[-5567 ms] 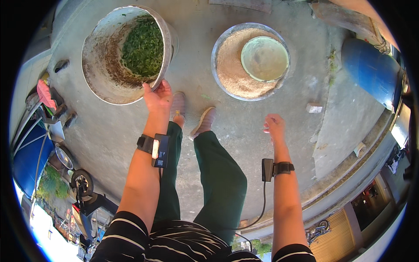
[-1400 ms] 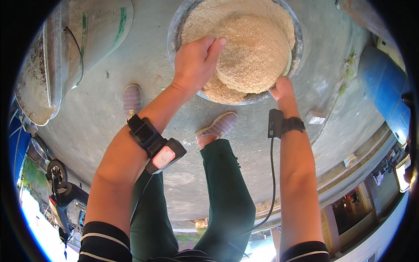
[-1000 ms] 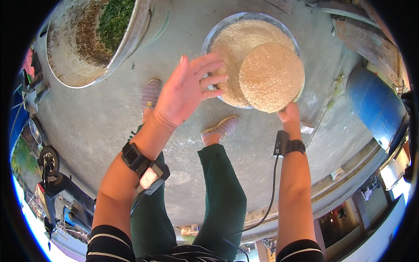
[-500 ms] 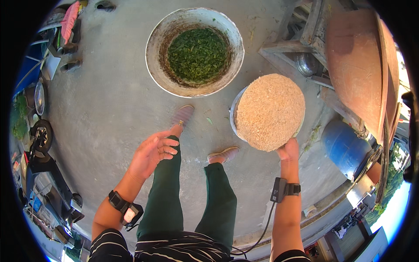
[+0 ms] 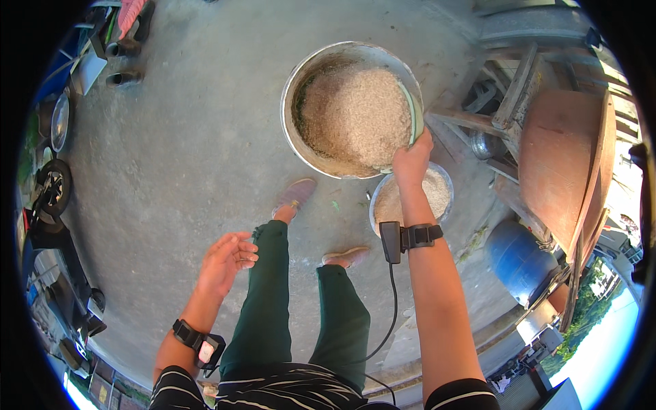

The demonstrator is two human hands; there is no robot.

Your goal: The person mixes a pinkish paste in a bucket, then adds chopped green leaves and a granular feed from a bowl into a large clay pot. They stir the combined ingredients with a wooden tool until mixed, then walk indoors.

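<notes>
My right hand (image 5: 413,164) grips the rim of a pale green bowl (image 5: 416,115), which is tilted over a big metal pot (image 5: 290,133). Tan, bran-like meal (image 5: 365,113) spreads across the pot's inside; how much of it is still in the bowl is hard to tell. The chopped greens in the pot are almost wholly hidden, with only a dark strip at the left. Below my right wrist, a smaller round basin (image 5: 447,191) on the floor holds more of the same meal. My left hand (image 5: 229,262) hangs empty beside my left knee, fingers loosely apart.
To the right stand a wooden frame (image 5: 471,121), a large reddish-brown tub (image 5: 557,154) and a blue barrel (image 5: 521,256). Boots (image 5: 124,79) and a motorbike wheel (image 5: 55,188) are along the left. My shoes (image 5: 296,194) are just below the pot.
My right hand has carried the heaped bowl up and left from the basin to the pot and tipped it. Meal now covers most of the greens. My left hand stays empty.
</notes>
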